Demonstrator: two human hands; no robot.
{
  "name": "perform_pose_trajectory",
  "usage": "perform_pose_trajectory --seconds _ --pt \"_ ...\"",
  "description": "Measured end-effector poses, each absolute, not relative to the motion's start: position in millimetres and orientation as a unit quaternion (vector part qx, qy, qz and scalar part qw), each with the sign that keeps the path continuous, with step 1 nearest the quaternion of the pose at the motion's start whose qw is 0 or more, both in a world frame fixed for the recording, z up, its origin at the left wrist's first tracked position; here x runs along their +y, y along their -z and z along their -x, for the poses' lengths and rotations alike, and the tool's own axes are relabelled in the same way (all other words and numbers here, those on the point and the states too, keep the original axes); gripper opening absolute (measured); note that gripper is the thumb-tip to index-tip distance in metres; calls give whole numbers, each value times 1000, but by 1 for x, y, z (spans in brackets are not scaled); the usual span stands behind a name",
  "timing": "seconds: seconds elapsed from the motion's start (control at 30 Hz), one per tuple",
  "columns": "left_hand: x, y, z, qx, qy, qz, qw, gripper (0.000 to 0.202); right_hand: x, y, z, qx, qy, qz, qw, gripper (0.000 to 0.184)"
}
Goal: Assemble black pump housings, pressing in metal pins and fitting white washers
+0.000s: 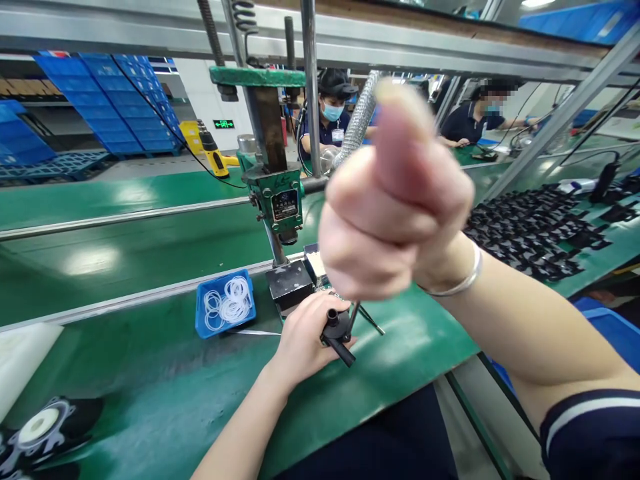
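My left hand (305, 330) is closed around a black plastic part (339, 328) with a round body and two tube stubs, holding it just above the green bench. Large and close to the camera, my right hand (395, 207) is a blurred fist with the thumb on top. From under this fist a thin metal shaft (355, 315) runs down to the edge of the black part, like that of a screwdriver; its handle is hidden in my fingers. Slim dark tweezers (373, 320) lie on the bench behind the part.
A green hand press (277, 193) stands behind my left hand over a black block (290, 283). Left of it sits a blue bin (201, 320) of white rings (235, 300). Many black parts (535, 230) cover the right bench. Two co-workers (327, 123) (475, 120) sit opposite.
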State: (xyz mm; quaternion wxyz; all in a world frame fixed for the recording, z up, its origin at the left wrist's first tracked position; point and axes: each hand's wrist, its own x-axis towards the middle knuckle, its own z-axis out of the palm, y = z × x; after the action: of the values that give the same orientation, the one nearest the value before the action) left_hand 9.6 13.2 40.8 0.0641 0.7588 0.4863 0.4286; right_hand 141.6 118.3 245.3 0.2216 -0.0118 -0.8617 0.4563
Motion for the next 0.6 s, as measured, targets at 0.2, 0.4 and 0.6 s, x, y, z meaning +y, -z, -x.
perform_pose_trajectory --seconds 0.2,0.4,0.6 --pt "13 -42 -9 484 -433 -757 65 48 81 -252 -147 -875 -102 143 451 26" --pt "14 -36 -9 497 -443 -744 68 46 59 -248 -175 -864 101 189 455 12" --pt "14 -35 -9 503 -435 -744 63 50 63 -246 -170 -881 -46 194 429 8"
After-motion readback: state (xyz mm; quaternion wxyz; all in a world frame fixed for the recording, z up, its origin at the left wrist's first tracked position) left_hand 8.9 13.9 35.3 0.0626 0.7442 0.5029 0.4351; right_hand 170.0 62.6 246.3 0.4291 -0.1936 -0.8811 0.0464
